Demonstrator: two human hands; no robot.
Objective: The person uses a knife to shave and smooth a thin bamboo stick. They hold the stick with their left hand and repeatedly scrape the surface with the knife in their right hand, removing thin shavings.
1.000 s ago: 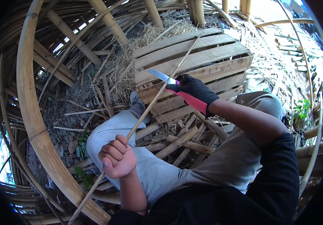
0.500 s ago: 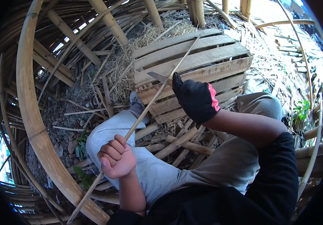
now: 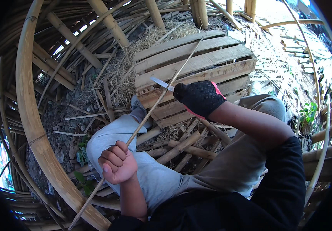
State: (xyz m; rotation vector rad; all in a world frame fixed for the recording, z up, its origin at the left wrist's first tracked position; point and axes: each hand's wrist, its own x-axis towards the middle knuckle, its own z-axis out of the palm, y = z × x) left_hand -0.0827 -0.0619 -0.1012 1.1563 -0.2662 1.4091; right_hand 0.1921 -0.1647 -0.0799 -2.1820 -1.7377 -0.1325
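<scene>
A long thin bamboo strip (image 3: 150,111) runs slantwise from the lower left up over a slatted wooden crate (image 3: 196,61). My bare left hand (image 3: 117,162) is closed round the strip's lower part, above my knee. In a black glove with pink edging, my right hand (image 3: 200,98) is closed on a knife; the glove hides the handle. The knife's blade (image 3: 160,82) points left and crosses the strip, its flat side catching the light. Whether the blade's edge touches the strip, I cannot tell.
A thick bamboo pole (image 3: 29,96) curves along my left side. Cut bamboo pieces (image 3: 181,148) lie between my legs, below the crate. Straw-like shavings (image 3: 131,57) cover the ground beyond. Several bamboo posts stand at the back, and a small green plant (image 3: 308,112) grows at right.
The gloved right hand has rolled over, so the knife's blade looks bright instead of dark. The left hand keeps its hold on the strip. The whole view has shifted slightly.
</scene>
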